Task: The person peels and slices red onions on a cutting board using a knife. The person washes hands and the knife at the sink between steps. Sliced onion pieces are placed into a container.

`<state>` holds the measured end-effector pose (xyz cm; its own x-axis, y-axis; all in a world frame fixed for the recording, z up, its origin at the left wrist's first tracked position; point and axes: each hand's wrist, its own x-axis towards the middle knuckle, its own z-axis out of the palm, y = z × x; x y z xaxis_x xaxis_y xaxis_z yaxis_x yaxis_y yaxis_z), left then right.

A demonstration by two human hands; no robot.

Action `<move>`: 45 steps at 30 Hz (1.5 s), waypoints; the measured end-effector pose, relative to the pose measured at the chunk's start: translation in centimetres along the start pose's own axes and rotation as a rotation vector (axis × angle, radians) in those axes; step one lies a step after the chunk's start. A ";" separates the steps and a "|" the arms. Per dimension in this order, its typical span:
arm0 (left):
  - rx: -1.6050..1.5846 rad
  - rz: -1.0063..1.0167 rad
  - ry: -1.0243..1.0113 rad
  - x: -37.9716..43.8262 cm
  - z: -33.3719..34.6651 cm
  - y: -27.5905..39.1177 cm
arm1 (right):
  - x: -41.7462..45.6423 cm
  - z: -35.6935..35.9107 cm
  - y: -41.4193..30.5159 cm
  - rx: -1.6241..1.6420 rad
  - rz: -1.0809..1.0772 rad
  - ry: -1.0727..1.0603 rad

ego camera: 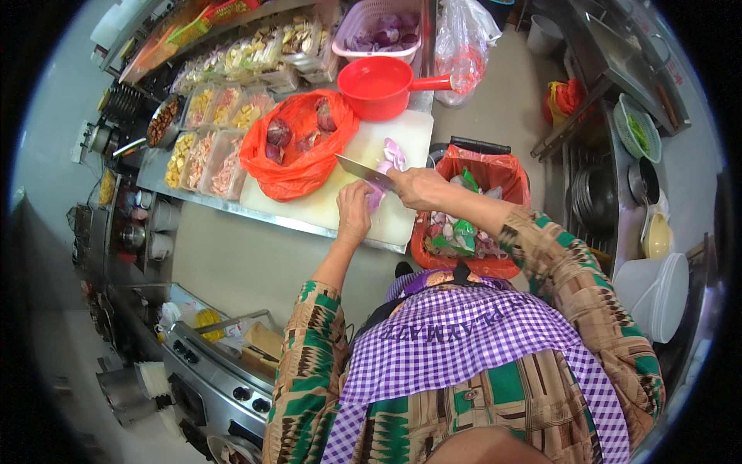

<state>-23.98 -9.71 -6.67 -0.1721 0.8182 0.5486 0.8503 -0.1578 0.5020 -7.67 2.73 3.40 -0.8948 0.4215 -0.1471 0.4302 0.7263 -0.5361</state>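
A kitchen cleaver (364, 170) is gripped in my right hand (418, 187), its blade pointing left over a white cutting board (313, 211). Under the blade's near side lies a piece of red onion (375, 197). My left hand (354, 204) presses its fingertips against that piece and holds it on the board. Sliced red onion (393, 154) is heaped just beyond the blade. To the left, a red plastic bag (264, 177) sits open on the board with several whole red onions (279, 133) inside.
A red plastic dipper (375, 87) stands behind the board, its handle reaching right. A pink basket (345, 46) holds more onions. Clear tubs (223, 165) of cut food line the left. On the floor at right is a bin (519, 180) with a red liner and onion peelings.
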 end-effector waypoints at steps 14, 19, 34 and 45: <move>-0.023 0.003 0.086 0.2 0.4 -0.3 | -0.3 4.1 0.6 0.041 0.067 -0.046; -0.008 -0.051 0.073 -1.1 0.1 0.3 | -0.2 3.3 0.7 -0.006 0.017 -0.005; -0.014 -0.063 0.102 -2.0 -0.1 0.2 | -1.2 2.8 -1.1 -0.090 0.002 -0.053; 0.022 -0.125 0.096 -3.5 0.0 0.1 | -2.2 2.8 -2.2 -0.035 -0.039 -0.061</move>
<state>-23.27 -12.58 -8.59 -0.3234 0.7737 0.5448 0.8298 -0.0448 0.5562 -6.98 -1.30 2.51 -0.9162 0.3593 -0.1771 0.3975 0.7608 -0.5129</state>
